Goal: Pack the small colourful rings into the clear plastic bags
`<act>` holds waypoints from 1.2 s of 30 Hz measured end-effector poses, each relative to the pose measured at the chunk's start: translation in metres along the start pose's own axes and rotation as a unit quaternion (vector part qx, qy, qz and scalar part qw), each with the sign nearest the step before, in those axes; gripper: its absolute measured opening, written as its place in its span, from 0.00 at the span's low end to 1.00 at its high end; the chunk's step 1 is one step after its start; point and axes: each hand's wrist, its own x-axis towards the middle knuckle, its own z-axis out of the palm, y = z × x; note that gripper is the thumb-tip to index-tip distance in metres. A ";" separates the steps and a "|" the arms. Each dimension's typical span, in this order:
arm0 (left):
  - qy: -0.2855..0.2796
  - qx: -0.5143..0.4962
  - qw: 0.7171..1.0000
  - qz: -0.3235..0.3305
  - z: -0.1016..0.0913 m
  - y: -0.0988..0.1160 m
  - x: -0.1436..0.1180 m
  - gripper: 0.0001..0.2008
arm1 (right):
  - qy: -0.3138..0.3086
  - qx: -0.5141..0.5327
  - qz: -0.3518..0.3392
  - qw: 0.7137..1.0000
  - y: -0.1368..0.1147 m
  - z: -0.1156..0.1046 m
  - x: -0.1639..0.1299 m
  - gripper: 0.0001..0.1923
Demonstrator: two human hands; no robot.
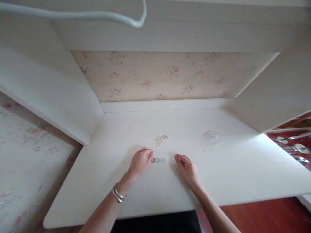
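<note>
Soft daylight, brighter at right, faint shadows, edges warped

Small pale round rings in a loose cluster on the white desk top: too small to count or to tell their material; likewise the three greyish rings in a row, the leftmost partly hidden by the fingertips of the left hand. Clear flat plastic packet: contents unreadable. Both forearms and a white cable run out of frame.
</note>
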 end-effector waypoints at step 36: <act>-0.024 0.159 0.985 0.056 0.015 0.033 0.024 0.16 | -0.012 0.047 0.003 0.999 0.007 0.000 0.004 0.18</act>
